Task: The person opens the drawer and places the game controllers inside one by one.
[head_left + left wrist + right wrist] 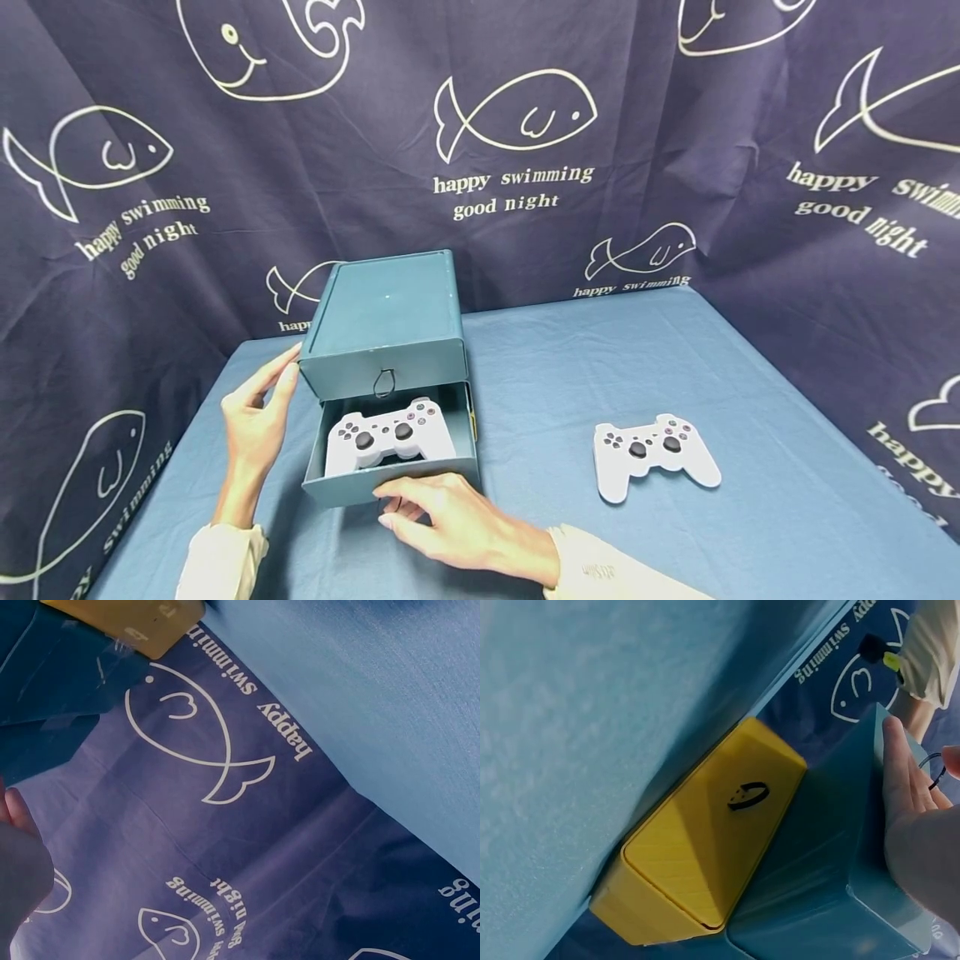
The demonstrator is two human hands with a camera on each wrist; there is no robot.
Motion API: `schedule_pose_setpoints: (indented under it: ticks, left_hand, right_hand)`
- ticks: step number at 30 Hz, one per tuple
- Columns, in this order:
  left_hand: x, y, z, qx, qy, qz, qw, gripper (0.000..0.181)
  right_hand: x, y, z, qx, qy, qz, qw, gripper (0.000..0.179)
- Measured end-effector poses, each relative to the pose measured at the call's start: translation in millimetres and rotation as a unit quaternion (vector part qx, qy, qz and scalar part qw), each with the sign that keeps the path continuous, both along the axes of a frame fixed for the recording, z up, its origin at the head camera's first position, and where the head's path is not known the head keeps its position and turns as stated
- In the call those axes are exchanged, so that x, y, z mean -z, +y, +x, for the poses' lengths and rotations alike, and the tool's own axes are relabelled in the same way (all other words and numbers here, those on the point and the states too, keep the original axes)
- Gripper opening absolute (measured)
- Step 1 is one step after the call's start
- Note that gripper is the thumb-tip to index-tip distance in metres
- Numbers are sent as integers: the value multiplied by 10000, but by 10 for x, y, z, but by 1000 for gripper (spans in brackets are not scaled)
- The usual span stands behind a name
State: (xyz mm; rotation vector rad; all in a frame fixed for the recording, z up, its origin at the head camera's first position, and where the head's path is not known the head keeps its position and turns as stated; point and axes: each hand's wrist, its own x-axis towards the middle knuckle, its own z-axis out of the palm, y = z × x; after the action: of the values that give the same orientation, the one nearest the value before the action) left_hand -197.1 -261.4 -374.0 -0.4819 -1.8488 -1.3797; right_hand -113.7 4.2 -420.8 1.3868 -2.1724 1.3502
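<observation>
A teal drawer box (386, 300) stands at the left of the table, its upper drawer closed and bearing a black loop pull (384, 383). Below that, a pulled-out teal drawer (345, 492) holds a white game controller (431, 437) with two black sticks. My right hand (465, 521) lies against this drawer's front, fingers extended along it near the top edge. Its thumb stands apart, close to a black loop (934, 769). With extended fingers, my left hand (258, 417) touches the box's left front corner. Only part of it enters the left wrist view.
A second white game controller (652, 454) lies on the blue table cloth (540, 375) to the right. The right wrist view shows a yellow drawer front (712, 832) with a black loop, beside the teal drawer. Dark blue printed fabric (517, 250) hangs around the table.
</observation>
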Motion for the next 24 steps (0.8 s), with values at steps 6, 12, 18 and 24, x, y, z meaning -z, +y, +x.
schedule_pose_setpoints:
  ticks: [6, 12, 18, 24]
  left_hand:
    - [-2, 0, 5, -21, -63, -22, 10000, 28]
    - [-6, 10, 10, -17, -112, 24, 9999, 28]
    - [-16, 17, 12, -3, -65, 80, 9999, 28]
    - [-22, 14, 12, 4, -107, 56, 9999, 28]
  right_hand:
    - [-9, -24, -140, 7, -31, -106, 9999, 24]
    - [-3, -41, -281, 34, 38, -202, 9998, 24]
    - [-2, -39, -357, 22, -217, -190, 9996, 24]
    - [-16, -49, -420, 67, -468, -194, 9987, 23]
